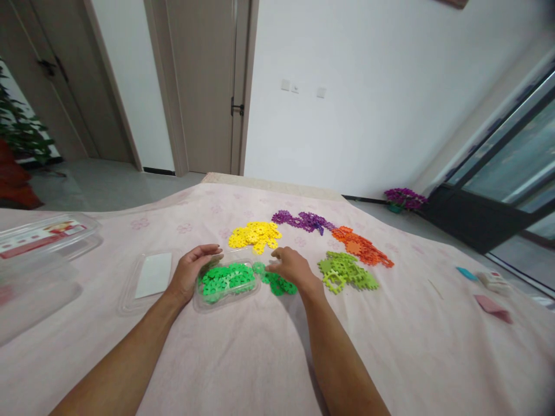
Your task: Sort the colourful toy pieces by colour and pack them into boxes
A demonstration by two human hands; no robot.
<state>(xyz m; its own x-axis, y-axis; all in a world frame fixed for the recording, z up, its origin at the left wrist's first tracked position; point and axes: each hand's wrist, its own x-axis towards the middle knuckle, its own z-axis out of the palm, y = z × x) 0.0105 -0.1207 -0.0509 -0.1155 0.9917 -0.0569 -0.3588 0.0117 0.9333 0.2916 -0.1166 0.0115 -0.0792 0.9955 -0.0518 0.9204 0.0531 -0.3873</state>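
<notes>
A small clear plastic box (197, 300) lies on the pink cloth, holding several bright green snowflake pieces (225, 278). My left hand (191, 268) curves round the box's left side and steadies it. My right hand (292, 266) rests just right of the box, fingers bent down onto a loose heap of green pieces (277, 284) at the box's open edge; whether it grips any I cannot tell. Sorted heaps lie beyond: yellow (255, 236), purple (303, 221), orange (362, 245) and lime green (347, 271).
The box's clear lid (150, 277) lies to the left. A larger clear container (41, 237) stands at the far left edge. Small cards and a blue piece (485, 283) lie at the right. The pink cloth (260, 358) covers the surface; doors and a wall stand behind.
</notes>
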